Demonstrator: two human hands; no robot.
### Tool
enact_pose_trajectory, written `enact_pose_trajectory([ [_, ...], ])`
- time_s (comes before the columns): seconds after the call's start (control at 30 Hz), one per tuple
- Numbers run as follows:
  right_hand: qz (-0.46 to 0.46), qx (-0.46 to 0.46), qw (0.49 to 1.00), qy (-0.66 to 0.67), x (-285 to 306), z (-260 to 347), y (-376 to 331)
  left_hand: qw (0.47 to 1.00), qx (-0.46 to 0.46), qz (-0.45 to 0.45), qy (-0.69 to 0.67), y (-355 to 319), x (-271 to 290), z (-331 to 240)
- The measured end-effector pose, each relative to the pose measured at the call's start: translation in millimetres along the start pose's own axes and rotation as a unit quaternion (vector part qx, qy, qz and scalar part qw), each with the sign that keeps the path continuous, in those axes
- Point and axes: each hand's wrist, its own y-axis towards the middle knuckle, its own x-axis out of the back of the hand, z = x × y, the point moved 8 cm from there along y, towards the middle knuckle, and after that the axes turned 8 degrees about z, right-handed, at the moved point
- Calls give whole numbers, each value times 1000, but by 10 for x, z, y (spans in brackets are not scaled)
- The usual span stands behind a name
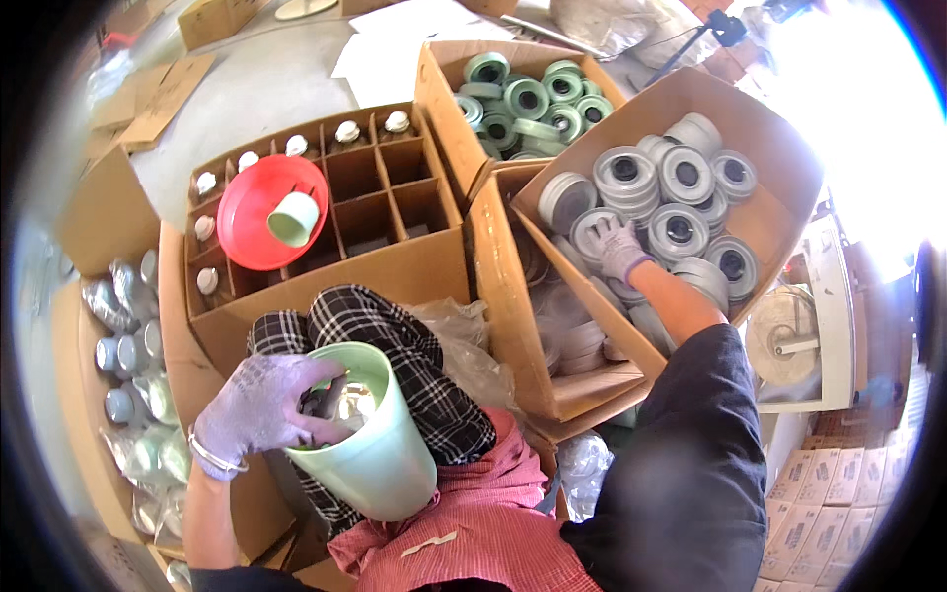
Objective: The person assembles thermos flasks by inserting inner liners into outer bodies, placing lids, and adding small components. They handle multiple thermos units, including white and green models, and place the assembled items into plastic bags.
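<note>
My left hand [261, 409], in a pale lilac work glove, curls over the rim of a light green cylindrical canister [380, 474]. Its fingertips reach into the mouth, where something shiny [355, 403] shows; they partly hide it. The canister tilts across my lap. My right hand [617, 247], also gloved, reaches into a tilted cardboard box [779, 178] of grey ring-shaped parts. Its fingers are spread and touch one grey ring-shaped part [589, 237] at the left side of the pile; whether they grip it I cannot tell.
A divided carton [345, 271] holds several white-capped bottles [347, 131]. On it rest a red basin [242, 222] and a small green cup [293, 219]. Behind stands a box of green rings [526, 99]. Beneath the tilted box, an open carton [513, 326] holds more rings. Plastic-wrapped pieces [143, 395] fill a box at left.
</note>
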Motion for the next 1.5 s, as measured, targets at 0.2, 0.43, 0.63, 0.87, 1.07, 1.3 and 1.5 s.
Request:
enact_pose_trajectory([
  [0.2, 22, 63, 993, 94, 822, -49, 234, 1000, 13, -12, -14, -138, 60, -17],
  [0.43, -288, -90, 908, 291, 2121, -266, 1632, 999, -2, 33, -35, -128, 2, 133],
  [0.63, -181, -177, 922, 292, 1741, -51, 3092, 988, 43, 59, -140, -77, 174, 172],
  [0.87, -39, -220, 889, 400, 884, -146, 3914, 982, 30, 116, -143, -42, 25, 444],
  [1.07, -299, -164, 878, 335, 1671, -70, 3354, 984, -12, 74, -159, 53, 132, 408],
  [1.3, -333, 254, 176, 891, 3618, 66, 1132, 991, 10, -135, 18, 22, 482, 15],
  [1.5, 79, 405, 215, 885, 3895, 1550, -1054, 871, 6, -442, 214, -6, 1146, 99],
])
